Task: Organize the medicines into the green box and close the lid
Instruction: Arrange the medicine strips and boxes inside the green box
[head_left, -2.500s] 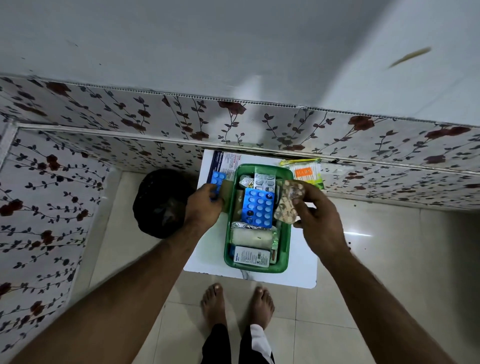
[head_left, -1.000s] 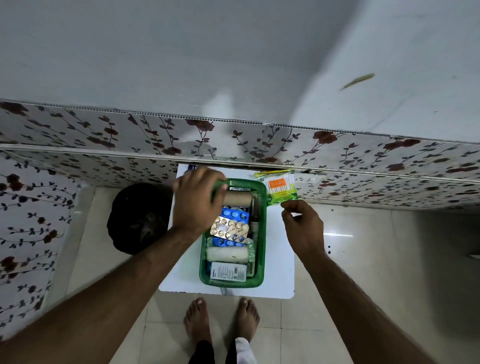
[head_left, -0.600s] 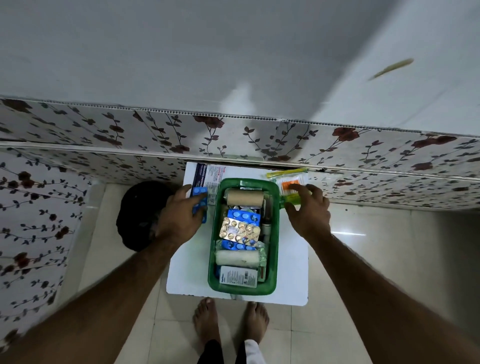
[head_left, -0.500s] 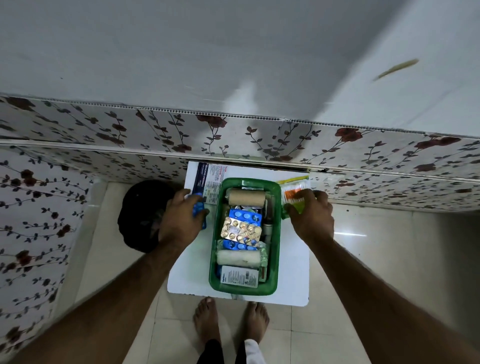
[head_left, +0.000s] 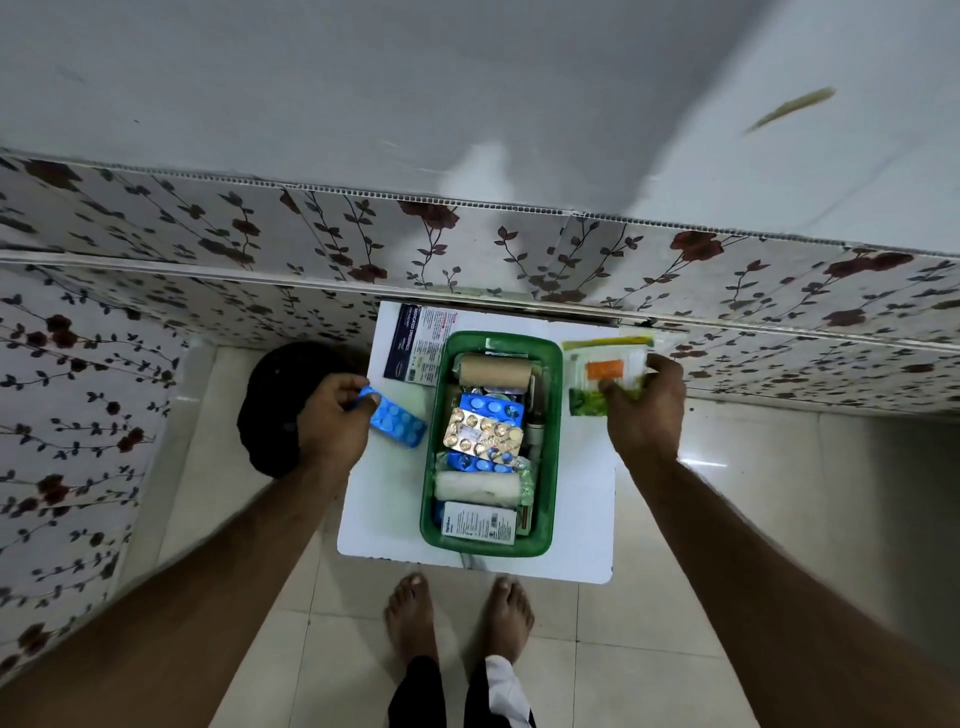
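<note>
The left hand (head_left: 332, 421) pinches a blue strip (head_left: 397, 423) and the right hand (head_left: 641, 410) grips a packet (head_left: 605, 366); the open green box (head_left: 551, 441) sits between them. Each should probably go in flat over the packed contents, so a lid can shut.

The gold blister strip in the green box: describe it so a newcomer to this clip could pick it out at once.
Find the white table against the floral wall, then the open green box at its centre. Partway down the box, the gold blister strip lies slanted on top of a blue blister pack, between a brown roll and a white roll. It is the only gold, shiny item there.
</note>
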